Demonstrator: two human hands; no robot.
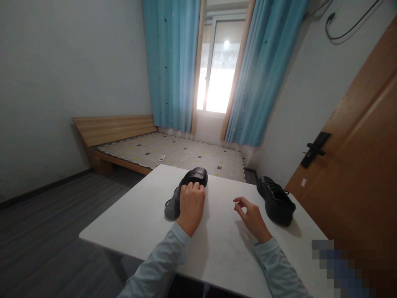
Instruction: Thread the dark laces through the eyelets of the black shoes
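Sleeves: two pale blue sleeves come in from the bottom edge, nearest the camera, and lead out over the table (130,215).
Left hand: the left hand (190,205) lies on top of the left shoe (186,190), fingers curled down over its upper; it looks like a light grasp, though how firmly it clamps cannot be told from here.
Right hand: the right hand (252,219) hovers just above the tabletop, fingers loosely bent, thumb and forefinger close together, holding nothing.
Left shoe: black, tilted onto its side near the middle of the white table, toe pointing away toward the bed (173,153).
Right shoe: the right shoe (276,198), black and laced, stands upright by the table's right edge, well apart from the first and just beyond the empty hand.
Step in hand: judging by the pose, one shoe is being taken up or steadied while the other waits untouched.
Next move calls for: probably a firmer wrap around the tilted shoe so it does not roll, and a short reach to the right for the empty hand if it is to meet the laced shoe.
Surroundings: blue curtains (169,62) frame a bright window (217,66); a wooden door (356,165) stands at right.
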